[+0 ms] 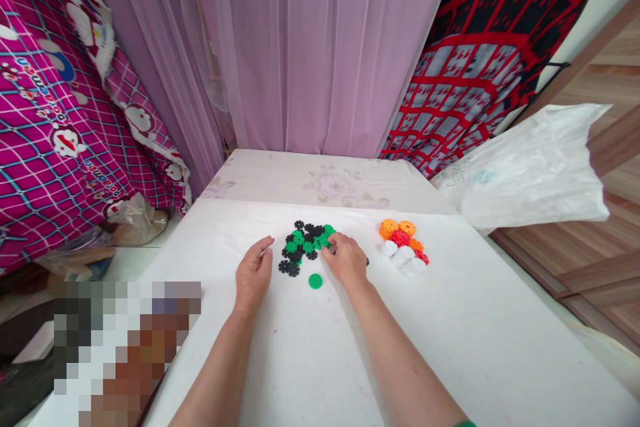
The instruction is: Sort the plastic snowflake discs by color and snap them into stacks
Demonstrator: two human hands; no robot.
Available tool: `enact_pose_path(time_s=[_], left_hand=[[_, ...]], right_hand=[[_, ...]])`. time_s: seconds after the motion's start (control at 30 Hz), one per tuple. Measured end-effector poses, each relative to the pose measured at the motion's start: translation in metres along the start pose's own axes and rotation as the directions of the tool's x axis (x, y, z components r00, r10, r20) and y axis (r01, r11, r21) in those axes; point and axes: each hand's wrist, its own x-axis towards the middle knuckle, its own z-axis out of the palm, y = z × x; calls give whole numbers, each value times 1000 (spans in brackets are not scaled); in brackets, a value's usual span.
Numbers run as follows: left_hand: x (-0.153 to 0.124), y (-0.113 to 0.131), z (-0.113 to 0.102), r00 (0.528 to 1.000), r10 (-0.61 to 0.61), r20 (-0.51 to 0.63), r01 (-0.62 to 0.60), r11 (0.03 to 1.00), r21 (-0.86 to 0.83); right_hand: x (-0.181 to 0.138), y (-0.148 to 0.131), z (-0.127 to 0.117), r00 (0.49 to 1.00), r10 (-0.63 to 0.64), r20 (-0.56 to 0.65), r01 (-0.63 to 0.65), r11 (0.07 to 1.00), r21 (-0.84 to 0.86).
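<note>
A pile of green and black snowflake-shaped plastic discs (303, 245) lies on the white table (310, 347). My right hand (345, 259) rests on the pile's right edge, fingers curled and pinching a green disc. One green disc (315, 281) lies alone just in front of the pile, between my hands. My left hand (254, 272) sits left of the pile, fingers curled inward with the thumb and forefinger close together; I cannot make out anything in it. A second pile of orange, red and white discs (403, 247) lies to the right, untouched.
A pink curtain (310, 47) hangs behind the table. Patterned blankets (55, 113) are stacked at the left, and a red-and-black one (480, 60) at the right. A white plastic bag (530, 167) lies at the right edge. A blurred patch covers the lower left.
</note>
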Motion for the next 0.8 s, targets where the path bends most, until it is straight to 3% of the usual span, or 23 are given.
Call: enact_pose_path(time_s=[0.23,0.47,0.7,0.8], left_hand=[[0,-2,1,1000,-7,3,7,1000,-1],[1,-4,1,1000,-6,-2,6,1000,-17],[0,-2,2,1000,-1,-3,1,1000,-6],[0,-2,2,1000,-10,-3,10,1000,-5]], right_hand=[[0,2,1,998,-53,16,54,998,-18],[0,-2,-9,998,-9,68,9,1000,3],[-51,5,-27,985,-169,19,159,956,246],[-66,1,-27,973,-228,36,211,944,255]])
